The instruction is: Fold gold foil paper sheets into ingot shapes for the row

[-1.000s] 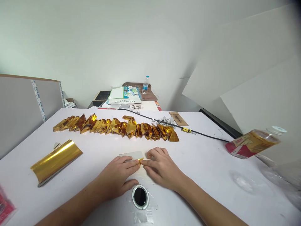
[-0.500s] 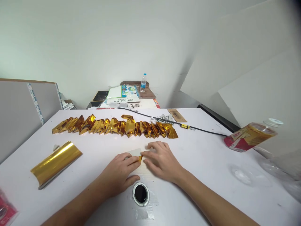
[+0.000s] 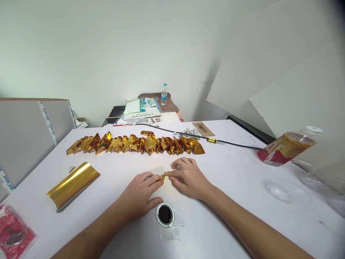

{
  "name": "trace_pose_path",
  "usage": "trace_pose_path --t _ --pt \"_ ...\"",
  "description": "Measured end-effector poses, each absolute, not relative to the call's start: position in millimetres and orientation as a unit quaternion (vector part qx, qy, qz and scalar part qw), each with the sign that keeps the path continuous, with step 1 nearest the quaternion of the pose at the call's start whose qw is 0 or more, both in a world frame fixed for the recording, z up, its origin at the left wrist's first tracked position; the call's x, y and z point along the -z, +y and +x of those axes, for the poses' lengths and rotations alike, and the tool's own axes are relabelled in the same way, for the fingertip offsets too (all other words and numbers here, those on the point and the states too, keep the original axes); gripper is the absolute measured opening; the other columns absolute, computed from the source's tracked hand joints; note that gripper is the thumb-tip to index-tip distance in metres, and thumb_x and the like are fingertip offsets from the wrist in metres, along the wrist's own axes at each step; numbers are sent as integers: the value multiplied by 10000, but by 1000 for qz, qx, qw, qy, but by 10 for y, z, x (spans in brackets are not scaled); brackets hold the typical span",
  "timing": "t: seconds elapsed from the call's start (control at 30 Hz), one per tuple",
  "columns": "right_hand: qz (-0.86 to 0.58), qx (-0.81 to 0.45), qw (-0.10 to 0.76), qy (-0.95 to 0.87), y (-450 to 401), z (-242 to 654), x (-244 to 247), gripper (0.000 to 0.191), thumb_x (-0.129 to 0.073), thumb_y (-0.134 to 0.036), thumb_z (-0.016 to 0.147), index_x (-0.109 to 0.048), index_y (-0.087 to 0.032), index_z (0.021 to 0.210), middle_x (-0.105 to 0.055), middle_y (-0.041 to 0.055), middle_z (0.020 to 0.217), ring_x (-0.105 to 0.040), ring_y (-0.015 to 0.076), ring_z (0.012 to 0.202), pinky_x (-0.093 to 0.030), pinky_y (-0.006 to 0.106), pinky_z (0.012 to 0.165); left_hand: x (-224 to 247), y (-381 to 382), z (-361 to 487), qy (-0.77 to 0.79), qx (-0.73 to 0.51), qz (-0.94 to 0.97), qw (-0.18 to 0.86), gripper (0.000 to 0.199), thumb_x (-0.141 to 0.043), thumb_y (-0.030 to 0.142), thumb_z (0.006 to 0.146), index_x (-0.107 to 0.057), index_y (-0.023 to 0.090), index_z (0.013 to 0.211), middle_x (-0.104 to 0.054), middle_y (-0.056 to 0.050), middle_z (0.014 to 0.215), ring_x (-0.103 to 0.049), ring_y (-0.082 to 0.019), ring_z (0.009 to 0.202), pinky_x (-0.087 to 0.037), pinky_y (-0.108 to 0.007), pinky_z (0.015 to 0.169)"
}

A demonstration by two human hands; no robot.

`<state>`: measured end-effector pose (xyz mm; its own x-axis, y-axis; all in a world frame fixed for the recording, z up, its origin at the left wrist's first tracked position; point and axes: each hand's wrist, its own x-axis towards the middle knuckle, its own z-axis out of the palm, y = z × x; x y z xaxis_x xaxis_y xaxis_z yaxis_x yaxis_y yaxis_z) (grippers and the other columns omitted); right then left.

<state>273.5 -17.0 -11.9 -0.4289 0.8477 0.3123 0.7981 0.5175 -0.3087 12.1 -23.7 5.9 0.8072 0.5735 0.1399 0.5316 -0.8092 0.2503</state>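
A sheet of gold foil paper (image 3: 155,170) lies pale side up on the table, with a gold folded corner showing between my hands. My left hand (image 3: 142,192) holds the sheet down, its fingers bent over the near edge and the thumb apart. My right hand (image 3: 190,178) has its index fingertip at the gold corner, the other fingers curled. The fingers partly cover the sheet. Just below my left thumb sits a round dark disc (image 3: 165,214) with a silvery rim, taped to the table. Beyond my hands runs a row of folded gold foil ingots (image 3: 134,144).
A stack of gold foil sheets (image 3: 72,185) lies at left, a pink packet (image 3: 16,232) nearer. At right a tilted drink bottle (image 3: 287,147) stands beside clear plastic (image 3: 280,190). A black cable (image 3: 231,144) crosses the back, near a brown card (image 3: 203,128) and silvery scraps.
The view has shifted slightly, bringing more of the pink packet in at left. My right index finger has straightened onto the gold corner; my left hand stays on the sheet.
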Motion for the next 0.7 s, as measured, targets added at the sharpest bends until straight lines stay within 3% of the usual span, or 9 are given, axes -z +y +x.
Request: trace_pose_path --t 0.07,0.17,0.23,0.33,0.47,0.7 --pt "-496 -56 235 -834 -167 2733 131 266 -584 -333 999 -793 -288 1158 -671 111 1147 -566 275 1085 -393 495 980 -38 -227 139 301 -126 941 90 445 -669 410 994 -600 205 1383 -645 -86 1410 -566 -312 1242 -511 -484 1017" --pt "-472 -83 233 -846 -172 2697 121 357 -568 -358 1012 -702 -231 1318 -633 140 1308 -540 295 1191 -396 510 1036 -8 -175 190 330 -166 925 87 314 -554 389 1055 -646 207 1294 -686 -93 1296 -590 -285 1141 -519 -460 965" --pt "-436 -118 205 -868 -182 2654 102 444 -571 -349 1010 -617 -230 1436 -580 142 1422 -495 306 1272 -384 521 1079 -4 -130 217 334 -187 917 115 269 -471 324 1086 -654 200 1240 -701 -83 1223 -594 -254 1087 -511 -442 980" --pt "-414 -137 173 -883 -189 2603 77 477 -595 -385 1001 -602 -242 1456 -544 135 1492 -454 328 1322 -369 547 1107 -10 -83 213 324 -212 907 164 254 -413 245 1090 -648 196 1175 -708 -65 1177 -597 -221 1075 -498 -413 1018" --pt "-433 -104 169 -879 -171 2611 71 432 -512 -471 1055 -645 -277 1418 -560 130 1486 -442 347 1332 -346 579 1112 -12 -82 148 323 -194 912 165 261 -416 218 1071 -651 204 1184 -689 -65 1282 -575 -239 1124 -474 -444 1043" --pt "-399 -60 185 -896 -155 2659 87 374 -556 -411 1039 -697 -272 1357 -602 121 1438 -463 331 1301 -360 556 1097 -63 -124 126 366 -136 910 137 323 -518 289 1036 -612 252 1342 -623 -50 1449 -481 -316 1293 -399 -537 1061"
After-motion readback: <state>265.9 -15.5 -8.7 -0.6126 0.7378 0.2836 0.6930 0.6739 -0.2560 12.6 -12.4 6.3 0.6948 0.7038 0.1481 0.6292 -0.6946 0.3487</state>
